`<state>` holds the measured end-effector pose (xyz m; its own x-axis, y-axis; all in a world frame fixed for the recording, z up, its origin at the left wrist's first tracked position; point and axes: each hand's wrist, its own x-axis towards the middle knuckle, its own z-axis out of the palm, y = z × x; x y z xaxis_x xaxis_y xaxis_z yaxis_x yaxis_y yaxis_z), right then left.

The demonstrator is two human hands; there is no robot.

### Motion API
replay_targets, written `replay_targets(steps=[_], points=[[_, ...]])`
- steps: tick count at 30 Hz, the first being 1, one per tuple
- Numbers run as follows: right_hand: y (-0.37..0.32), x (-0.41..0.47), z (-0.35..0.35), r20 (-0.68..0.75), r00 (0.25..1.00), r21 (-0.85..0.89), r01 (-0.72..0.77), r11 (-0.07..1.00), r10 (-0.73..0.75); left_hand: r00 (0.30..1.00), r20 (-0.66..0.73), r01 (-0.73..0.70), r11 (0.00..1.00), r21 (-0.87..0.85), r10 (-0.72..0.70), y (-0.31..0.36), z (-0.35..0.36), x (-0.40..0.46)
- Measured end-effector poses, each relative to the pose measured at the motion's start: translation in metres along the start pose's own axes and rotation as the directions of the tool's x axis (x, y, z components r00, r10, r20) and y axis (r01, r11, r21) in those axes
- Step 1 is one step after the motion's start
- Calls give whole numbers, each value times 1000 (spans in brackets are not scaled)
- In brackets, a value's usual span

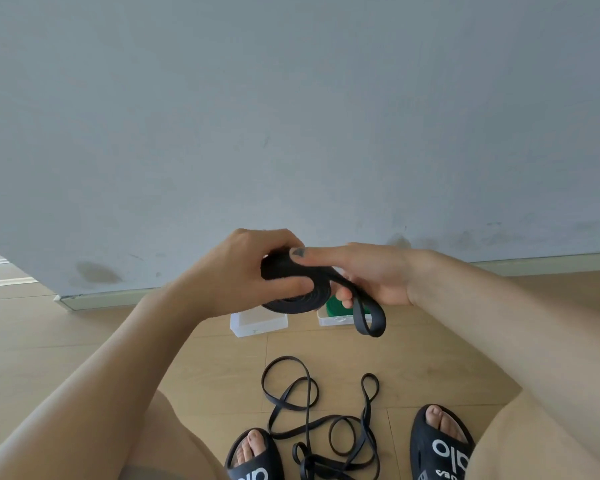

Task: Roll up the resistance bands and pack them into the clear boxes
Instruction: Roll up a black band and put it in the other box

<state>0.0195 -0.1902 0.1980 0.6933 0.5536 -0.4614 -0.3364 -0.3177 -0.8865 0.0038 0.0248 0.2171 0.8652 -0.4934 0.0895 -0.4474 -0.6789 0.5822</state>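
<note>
black band (300, 289) is rolled into a flat coil w/ one loop end hanging free at the right, held in the air above the boxes. more bands (321, 431) lie loose and tangled on the floor (84, 341) btw the feet. left box (258, 323) is clear; right box (340, 318) holds a green roll (336, 304), partly hidden behind the coil and loop. lower part of floor bands is cut off by the frame edge. left hand (236, 271) has its grip closed around the coil, thumb on front. right hand (368, 275) pinches the coil's edge, index finger straight on top.
</note>
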Motion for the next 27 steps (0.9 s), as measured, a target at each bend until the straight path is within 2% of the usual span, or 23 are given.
replay_targets(steps=[3, 8, 10, 14, 17, 19, 22, 27], points=[[3, 4, 9, -66, 998, -117, -4, 993, -4, 999, 35, -43, 990, 137, 39, 2, 8, 1], [-1, -3, -4, 94, 995, 28, -25, 999, 23, 998, -14, -55, 998, -40, 54, -4, -2, -2], [-1, -5, -6, 106, 994, 62, -6, 998, -1, 999, -19, -48, 997, -61, 47, -5, -4, -4], [0, -2, 1, -20, 999, -33, 36, 999, -37, 999, 42, 18, 998, 55, -20, -4, -2, -3], [-1, -1, 7, -70, 996, -110, 43, 993, -51, 997, 68, -34, 988, 152, 24, -1, 6, -1], [-3, -3, 7, -62, 996, -136, 48, 989, -57, 999, 43, -34, 996, 77, 31, -1, 5, -1], [-5, -8, 3, -26, 998, -162, 59, 985, -64, 998, 50, 35, 999, -29, -34, 1, 0, -2], [-4, -8, 1, -88, 995, -157, 31, 987, -46, 997, 74, 22, 999, 28, -25, 1, 1, -2]])
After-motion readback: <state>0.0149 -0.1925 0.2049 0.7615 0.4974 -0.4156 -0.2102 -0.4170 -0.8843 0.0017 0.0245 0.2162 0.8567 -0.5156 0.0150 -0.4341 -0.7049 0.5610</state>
